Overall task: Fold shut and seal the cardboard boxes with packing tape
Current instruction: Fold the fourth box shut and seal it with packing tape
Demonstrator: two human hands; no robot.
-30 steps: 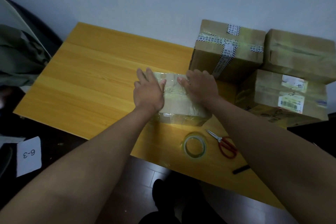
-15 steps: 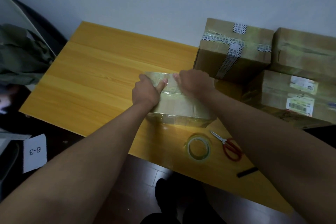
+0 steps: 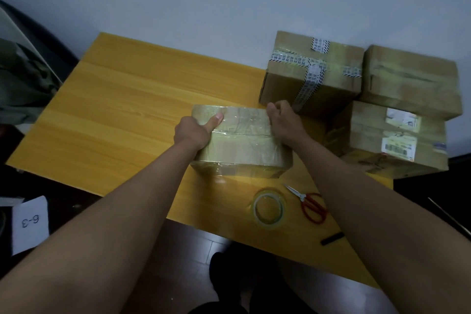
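Observation:
A flat cardboard box [image 3: 242, 145], closed and covered in clear tape, lies on the yellow wooden table [image 3: 122, 109]. My left hand [image 3: 193, 130] grips its left end, thumb lying on the top face. My right hand [image 3: 285, 122] grips its right end with curled fingers. A roll of clear packing tape [image 3: 269, 208] lies flat near the table's front edge, just in front of the box.
Red-handled scissors [image 3: 309, 205] lie right of the tape roll, and a black marker [image 3: 332, 238] sits at the front edge. Three taped boxes [image 3: 313, 71] [image 3: 410, 79] [image 3: 390, 140] are stacked at the back right. A paper sign reading 6-3 [image 3: 30, 224] lies on the floor left.
Both hands slid outward from the middle of the box top to its two ends, and now hold the sides instead of pressing flat on the tape.

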